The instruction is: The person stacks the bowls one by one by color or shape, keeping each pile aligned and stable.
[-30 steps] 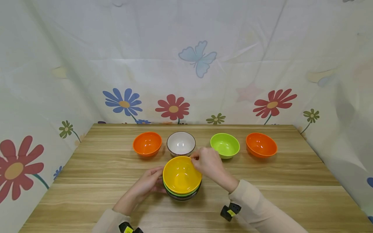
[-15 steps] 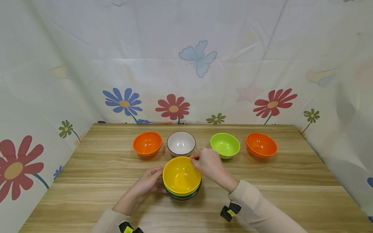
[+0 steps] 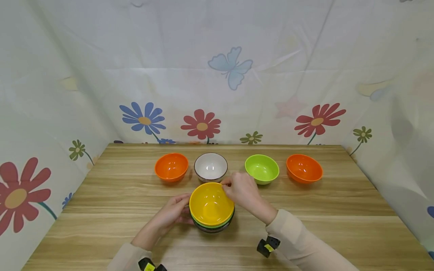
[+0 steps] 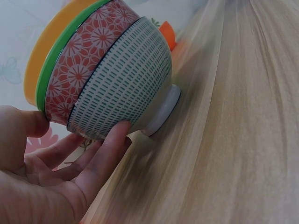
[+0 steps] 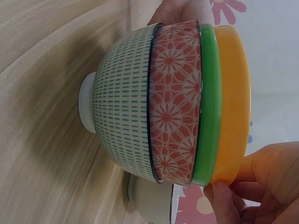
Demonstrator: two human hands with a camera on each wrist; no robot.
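Note:
A nested stack of bowls stands on the table in front of me. On top is a yellow bowl (image 3: 211, 206), then a green bowl (image 5: 210, 105), a red flower-patterned bowl (image 5: 174, 109) and, at the bottom, a white bowl with green dashes (image 5: 125, 100). My left hand (image 3: 173, 211) holds the stack's left side, thumb near the upper rims and fingers against the bottom bowl's flank. With thumb and fingers my right hand (image 3: 243, 190) pinches the yellow bowl's rim at the far right. The yellow bowl sits inside the green one.
Behind the stack, a row of single bowls lines the wooden table (image 3: 101, 210): an orange bowl (image 3: 171, 168), a white bowl with a dark rim (image 3: 211, 166), a lime-green bowl (image 3: 262, 169) and another orange bowl (image 3: 304, 169). A flower-printed cloth (image 3: 169, 86) encloses the table.
The yellow bowl has settled very slightly lower. Both hands keep their places on the stack, and the bowls behind stay still.

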